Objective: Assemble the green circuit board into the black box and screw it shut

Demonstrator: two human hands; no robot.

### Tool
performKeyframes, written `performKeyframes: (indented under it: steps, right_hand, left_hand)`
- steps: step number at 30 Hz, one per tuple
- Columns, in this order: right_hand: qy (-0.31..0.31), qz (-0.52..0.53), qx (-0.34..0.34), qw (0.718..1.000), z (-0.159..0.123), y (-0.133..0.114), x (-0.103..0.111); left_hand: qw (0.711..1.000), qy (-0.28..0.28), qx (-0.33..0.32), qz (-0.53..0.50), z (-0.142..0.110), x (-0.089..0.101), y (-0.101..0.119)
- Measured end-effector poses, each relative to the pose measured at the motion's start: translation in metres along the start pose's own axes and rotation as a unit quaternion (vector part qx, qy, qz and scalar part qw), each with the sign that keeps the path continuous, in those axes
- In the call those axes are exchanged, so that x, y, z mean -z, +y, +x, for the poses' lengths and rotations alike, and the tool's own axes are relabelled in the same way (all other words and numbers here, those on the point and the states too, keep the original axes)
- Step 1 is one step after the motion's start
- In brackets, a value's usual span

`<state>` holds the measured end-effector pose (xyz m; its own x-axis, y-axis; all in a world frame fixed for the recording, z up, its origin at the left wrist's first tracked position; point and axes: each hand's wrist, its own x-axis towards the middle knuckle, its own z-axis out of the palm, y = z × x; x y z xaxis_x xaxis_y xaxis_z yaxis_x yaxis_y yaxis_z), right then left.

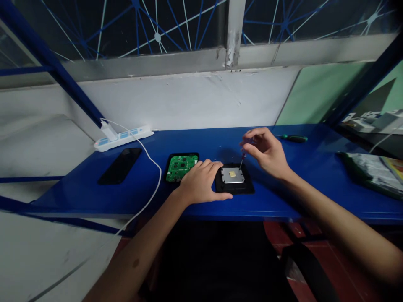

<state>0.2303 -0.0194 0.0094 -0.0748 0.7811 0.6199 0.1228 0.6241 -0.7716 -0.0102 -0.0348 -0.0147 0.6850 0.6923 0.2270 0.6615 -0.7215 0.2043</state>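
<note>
A black plastic cover point(248, 184) lies flat on the blue table, with a silver metal plate point(226, 177) on it that bears a small yellowish pad point(232, 173). My left hand point(203, 182), fingers stretched out, rests along the cover's left edge. In my right hand point(266, 153) a thin screwdriver point(242, 161) is pinched near its top. It stands nearly upright, its tip at the plate's upper right corner. Left of the cover, a green circuit board point(182, 164) sits in a black case; my left hand partly covers its lower right corner.
A black phone point(120, 166) and a white power strip point(126, 137) lie on the left. The white cable point(157, 165) crosses the blue table point(201, 212). Another screwdriver with a green and black handle point(295, 138) lies behind my right hand. Plastic bags point(374, 172) are at the right edge.
</note>
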Motion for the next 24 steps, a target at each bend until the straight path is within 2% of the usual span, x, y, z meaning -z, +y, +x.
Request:
performKeyframes:
  steps: [3,10,16,18,21,24]
  right_hand:
    - [0.041,-0.014,0.007,0.999,0.0034,-0.0007,0.0022]
    - [-0.004,-0.036,-0.007,0.999,-0.0026,-0.0048,0.0026]
    - [0.057,-0.161,0.099,0.980,-0.0037,-0.0037,0.0043]
    - [0.070,-0.176,0.113,0.975,-0.0027,-0.0032,0.0044]
    - [0.081,-0.169,0.092,0.978,-0.0021,-0.0023,0.0038]
    - [0.063,-0.133,0.053,0.988,-0.0029,-0.0017,0.0034]
  left_hand:
    - [1.000,0.003,-0.007,-0.002,-0.0002,-0.0011,-0.0010]
    - [1.000,-0.004,-0.007,0.005,-0.0001,0.0003,0.0000]
    - [1.000,-0.009,-0.012,0.009,-0.0009,-0.0013,-0.0015]
    - [1.000,-0.005,-0.016,0.012,-0.0013,-0.0016,-0.0018]
    - [1.000,-0.004,-0.018,0.018,-0.0015,-0.0014,-0.0015]
    - [0.999,0.000,-0.020,0.026,-0.0015,-0.0015,-0.0011]
